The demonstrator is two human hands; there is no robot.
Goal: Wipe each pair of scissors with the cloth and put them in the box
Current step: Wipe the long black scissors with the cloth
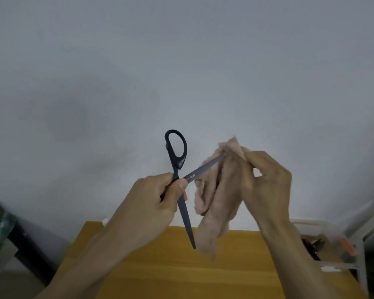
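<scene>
Scissors [177, 169], blades spread mid-frame, are gripped by the left hand [153, 201] while the right hand [266, 182] pinches the cloth [216, 203] round one blade.

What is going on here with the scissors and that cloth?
A person is holding a pair of dark scissors up in front of a pale wall, above a wooden table. The left hand grips them near the pivot, with the blades spread open. The right hand holds a pinkish cloth bunched around the tip of the upper blade, as if wiping it. A clear box sits at the table's right edge; these scissors are not yet in it.
</scene>
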